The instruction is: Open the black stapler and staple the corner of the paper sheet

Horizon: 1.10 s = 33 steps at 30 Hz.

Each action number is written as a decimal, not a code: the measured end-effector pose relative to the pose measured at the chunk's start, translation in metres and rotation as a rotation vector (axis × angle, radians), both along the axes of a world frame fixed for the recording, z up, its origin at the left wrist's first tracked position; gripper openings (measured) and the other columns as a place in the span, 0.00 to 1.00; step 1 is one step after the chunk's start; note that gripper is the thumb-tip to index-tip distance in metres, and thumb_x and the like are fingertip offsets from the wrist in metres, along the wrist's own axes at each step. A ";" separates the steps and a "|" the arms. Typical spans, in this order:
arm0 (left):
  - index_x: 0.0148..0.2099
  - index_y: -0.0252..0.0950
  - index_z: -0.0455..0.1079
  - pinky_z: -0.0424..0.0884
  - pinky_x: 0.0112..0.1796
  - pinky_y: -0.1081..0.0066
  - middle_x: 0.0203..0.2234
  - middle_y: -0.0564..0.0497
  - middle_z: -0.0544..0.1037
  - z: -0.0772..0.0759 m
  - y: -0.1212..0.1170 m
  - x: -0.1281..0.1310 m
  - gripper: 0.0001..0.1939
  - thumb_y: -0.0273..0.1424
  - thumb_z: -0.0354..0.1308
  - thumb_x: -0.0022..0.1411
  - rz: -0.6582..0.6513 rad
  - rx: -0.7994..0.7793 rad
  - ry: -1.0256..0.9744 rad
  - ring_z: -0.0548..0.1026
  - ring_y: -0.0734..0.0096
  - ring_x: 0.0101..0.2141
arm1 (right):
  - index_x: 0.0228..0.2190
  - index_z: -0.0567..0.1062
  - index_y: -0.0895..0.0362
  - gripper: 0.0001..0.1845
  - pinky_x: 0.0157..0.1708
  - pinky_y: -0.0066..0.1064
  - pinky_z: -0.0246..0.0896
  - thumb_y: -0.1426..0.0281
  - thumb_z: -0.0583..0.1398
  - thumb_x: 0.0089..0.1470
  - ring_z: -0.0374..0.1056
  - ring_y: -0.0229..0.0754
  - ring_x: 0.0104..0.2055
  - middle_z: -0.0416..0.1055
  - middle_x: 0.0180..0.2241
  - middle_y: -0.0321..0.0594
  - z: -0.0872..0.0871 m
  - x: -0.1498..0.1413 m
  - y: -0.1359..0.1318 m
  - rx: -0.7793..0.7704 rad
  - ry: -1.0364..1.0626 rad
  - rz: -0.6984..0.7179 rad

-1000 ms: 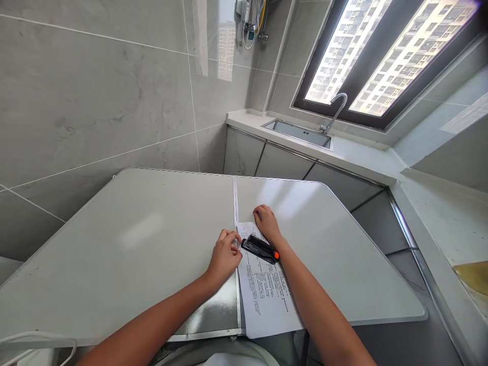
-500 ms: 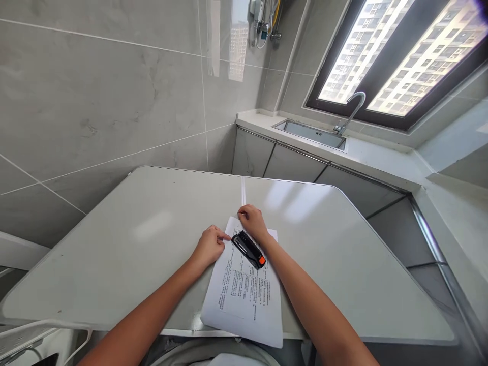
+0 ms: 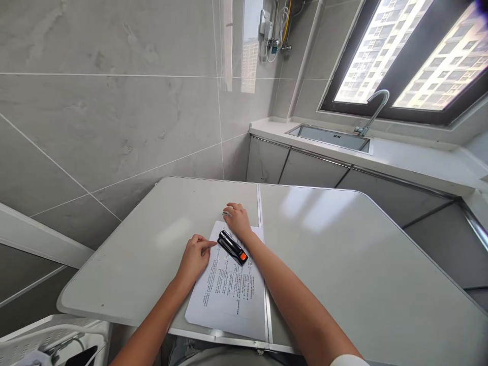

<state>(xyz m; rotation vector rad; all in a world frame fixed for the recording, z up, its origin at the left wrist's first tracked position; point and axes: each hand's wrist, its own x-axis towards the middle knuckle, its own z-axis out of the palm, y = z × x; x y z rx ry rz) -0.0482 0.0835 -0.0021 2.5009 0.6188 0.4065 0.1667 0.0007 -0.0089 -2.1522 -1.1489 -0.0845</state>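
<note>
A black stapler (image 3: 232, 247) with an orange end lies aslant on a stack of printed paper (image 3: 224, 317). My left hand (image 3: 195, 256) is at the paper's upper left edge, thumb and fingers drawn together on it. Its stretched index fingertip reaches the stapler's far end. Just beyond the stapler, my right hand (image 3: 237, 219) has its fingers curled around a small silvery piece (image 3: 225, 213), too small to name. The right wrist lies over the paper's upper right part and hides some print.
The paper lies on a light table (image 3: 324, 269) with a seam (image 3: 260, 208) running beside it. A white basket (image 3: 101, 328) holding several items stands low at left. Behind are a tiled wall (image 3: 114, 112), a counter with a sink (image 3: 331, 136), and a tap (image 3: 377, 109).
The paper and stapler have shifted left, uncovering the table seam. Both hands have moved left with them, the right hand now left of the seam. The camera view has turned slightly.
</note>
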 end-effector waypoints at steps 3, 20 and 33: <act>0.53 0.41 0.80 0.72 0.56 0.53 0.55 0.43 0.75 -0.006 -0.003 -0.013 0.19 0.26 0.50 0.69 -0.078 0.124 -0.024 0.73 0.54 0.55 | 0.49 0.78 0.53 0.16 0.54 0.42 0.63 0.74 0.55 0.66 0.67 0.49 0.55 0.74 0.56 0.44 0.005 -0.012 -0.036 0.017 -0.029 -0.010; 0.75 0.42 0.54 0.33 0.60 0.19 0.74 0.44 0.52 -0.003 -0.093 0.002 0.36 0.52 0.46 0.73 -0.188 0.188 0.298 0.38 0.32 0.73 | 0.74 0.45 0.45 0.31 0.72 0.61 0.30 0.62 0.42 0.74 0.35 0.48 0.77 0.41 0.74 0.37 0.001 -0.013 -0.200 -0.481 -0.102 0.210; 0.75 0.55 0.53 0.32 0.57 0.15 0.73 0.47 0.55 -0.006 -0.087 0.003 0.38 0.49 0.59 0.67 -0.446 0.218 0.183 0.36 0.21 0.71 | 0.73 0.50 0.41 0.31 0.73 0.58 0.34 0.67 0.46 0.73 0.42 0.49 0.76 0.49 0.73 0.35 0.003 0.016 -0.238 -0.403 -0.069 0.265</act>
